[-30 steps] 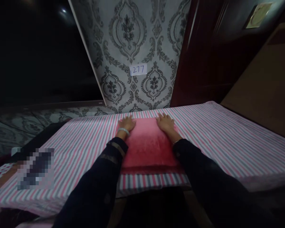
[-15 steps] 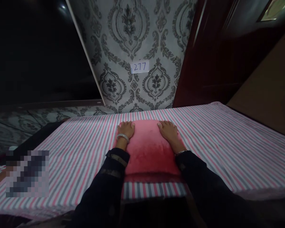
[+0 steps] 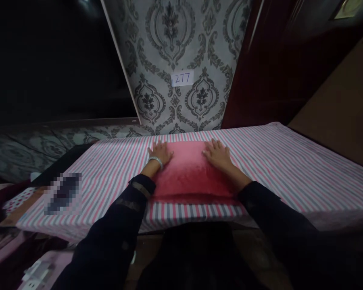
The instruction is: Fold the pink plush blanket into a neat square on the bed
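Observation:
A plush cloth (image 3: 190,177), pale pink at its far part and deep red nearer me, lies as a flat rectangle on the striped table cover (image 3: 278,169). On its far left corner rests my left hand (image 3: 161,152), fingers spread, with a pale bracelet at the wrist. My right hand (image 3: 217,154) lies over the far right corner, its fingers also apart and slightly blurred. Neither hand grips anything. A darker red edge of the cloth runs along the side nearest me; whether it is a towel or a blanket I cannot tell.
A pixelated dark shape (image 3: 63,194) lies at the cover's left end. Behind stand a patterned wall with a paper marked 277 (image 3: 182,78), a large black screen (image 3: 54,60) and a dark red glossy panel (image 3: 269,72). A power strip (image 3: 36,276) shows low at left.
My view has tilted down and moved slightly, so more floor shows at the bottom. Both hands stay at the far corners of the cloth, with the fingers now spread wider.

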`<action>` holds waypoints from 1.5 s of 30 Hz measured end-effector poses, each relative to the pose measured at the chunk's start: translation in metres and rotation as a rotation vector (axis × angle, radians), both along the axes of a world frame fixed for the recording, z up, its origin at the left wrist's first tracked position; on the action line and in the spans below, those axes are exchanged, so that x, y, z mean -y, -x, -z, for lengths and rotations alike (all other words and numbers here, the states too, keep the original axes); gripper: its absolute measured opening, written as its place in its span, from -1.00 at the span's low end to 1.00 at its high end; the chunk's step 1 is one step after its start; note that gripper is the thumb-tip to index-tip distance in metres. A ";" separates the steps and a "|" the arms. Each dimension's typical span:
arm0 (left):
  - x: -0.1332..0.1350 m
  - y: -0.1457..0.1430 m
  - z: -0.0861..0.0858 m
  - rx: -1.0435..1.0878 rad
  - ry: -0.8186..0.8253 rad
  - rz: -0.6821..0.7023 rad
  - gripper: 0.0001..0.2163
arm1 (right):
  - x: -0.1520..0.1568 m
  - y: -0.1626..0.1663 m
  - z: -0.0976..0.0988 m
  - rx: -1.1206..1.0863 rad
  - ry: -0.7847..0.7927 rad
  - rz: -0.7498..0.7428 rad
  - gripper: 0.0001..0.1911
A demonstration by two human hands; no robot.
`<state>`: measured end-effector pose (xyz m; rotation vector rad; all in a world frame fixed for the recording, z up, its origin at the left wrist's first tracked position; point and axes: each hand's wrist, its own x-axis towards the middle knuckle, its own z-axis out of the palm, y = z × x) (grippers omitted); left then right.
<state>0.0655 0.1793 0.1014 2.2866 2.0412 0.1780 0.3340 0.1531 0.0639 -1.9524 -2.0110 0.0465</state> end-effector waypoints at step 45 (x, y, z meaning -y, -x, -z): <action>0.178 -0.022 0.059 -0.062 -0.226 0.390 -0.34 | 0.145 -0.034 0.099 -0.335 -0.534 -0.110 -0.47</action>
